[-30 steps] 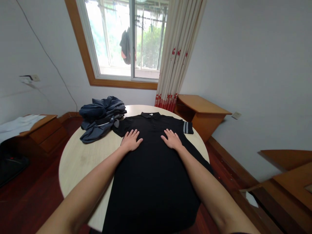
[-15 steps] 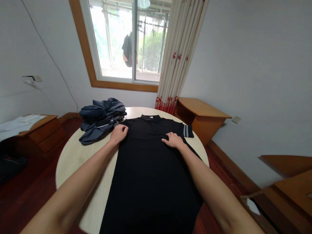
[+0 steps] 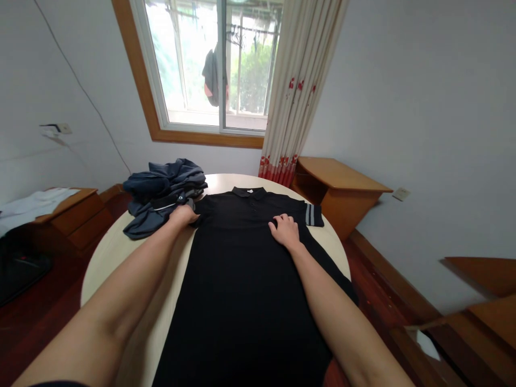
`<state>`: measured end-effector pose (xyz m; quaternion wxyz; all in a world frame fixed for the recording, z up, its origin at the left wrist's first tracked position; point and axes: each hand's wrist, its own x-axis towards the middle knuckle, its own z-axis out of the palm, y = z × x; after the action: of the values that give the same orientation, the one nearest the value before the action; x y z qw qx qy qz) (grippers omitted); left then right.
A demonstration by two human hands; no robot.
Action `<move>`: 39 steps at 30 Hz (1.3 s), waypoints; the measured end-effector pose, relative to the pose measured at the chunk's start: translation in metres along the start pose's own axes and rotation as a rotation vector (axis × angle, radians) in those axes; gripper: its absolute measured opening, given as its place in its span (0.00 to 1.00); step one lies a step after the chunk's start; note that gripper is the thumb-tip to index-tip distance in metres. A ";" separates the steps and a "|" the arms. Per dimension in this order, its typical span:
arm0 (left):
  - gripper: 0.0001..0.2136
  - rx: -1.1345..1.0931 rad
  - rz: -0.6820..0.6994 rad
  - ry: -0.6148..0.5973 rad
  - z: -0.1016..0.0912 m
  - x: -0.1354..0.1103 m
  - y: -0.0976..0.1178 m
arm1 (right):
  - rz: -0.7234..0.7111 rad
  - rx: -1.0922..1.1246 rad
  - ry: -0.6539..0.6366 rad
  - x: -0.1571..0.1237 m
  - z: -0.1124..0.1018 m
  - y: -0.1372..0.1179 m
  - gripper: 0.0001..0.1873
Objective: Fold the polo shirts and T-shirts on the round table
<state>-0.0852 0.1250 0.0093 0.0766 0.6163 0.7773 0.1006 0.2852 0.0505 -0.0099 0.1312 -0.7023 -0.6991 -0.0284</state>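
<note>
A black polo shirt (image 3: 242, 279) lies spread over the round table, collar at the far side, its lower part reaching toward me. Two grey stripes band the cuff of its right-hand sleeve (image 3: 313, 214). At the left-hand sleeve, my left hand (image 3: 184, 215) is closed on the fabric, right beside the pile of clothes. My right hand (image 3: 285, 230) rests on the upper right of the shirt, fingers a little bent and the thumb apart, holding nothing.
Dark grey-blue clothes (image 3: 163, 185) are heaped at the table's far left. The pale round table (image 3: 116, 263) stands before a window and a curtain (image 3: 300, 91). A wooden desk (image 3: 342, 185) is beyond it on the right; a low wooden cabinet (image 3: 83, 215) stands left.
My left hand has moved left, and the left-hand sleeve now extends outward with it. My right hand stays on the shirt with its fingers slightly shifted. The view has moved a little.
</note>
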 end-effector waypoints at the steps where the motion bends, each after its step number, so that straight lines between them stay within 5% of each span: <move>1: 0.30 -0.014 -0.032 -0.031 0.002 0.001 0.002 | 0.004 0.004 -0.007 0.000 -0.002 -0.001 0.26; 7: 0.15 -0.293 -0.063 -0.009 -0.006 -0.002 0.018 | 0.011 0.035 -0.029 0.000 -0.004 -0.001 0.25; 14: 0.15 -0.484 0.064 0.337 -0.020 -0.010 0.046 | 0.009 0.056 -0.011 0.001 -0.001 0.001 0.24; 17: 0.12 -0.522 0.210 0.390 -0.017 -0.025 0.067 | 0.012 0.058 -0.013 0.002 -0.001 0.002 0.24; 21: 0.15 -0.503 0.368 0.286 -0.005 -0.037 0.080 | 0.007 0.065 -0.016 0.000 -0.003 0.002 0.24; 33: 0.33 0.123 0.349 -0.096 0.036 0.004 0.056 | 0.002 0.081 -0.053 -0.001 -0.008 0.000 0.24; 39: 0.35 0.158 0.324 -0.046 0.039 0.025 0.072 | 0.009 0.065 -0.059 0.002 -0.007 -0.002 0.24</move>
<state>-0.0138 0.1675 -0.0099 0.0283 0.7396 0.6714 0.0363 0.2841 0.0505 -0.0028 0.1337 -0.7015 -0.6999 0.0156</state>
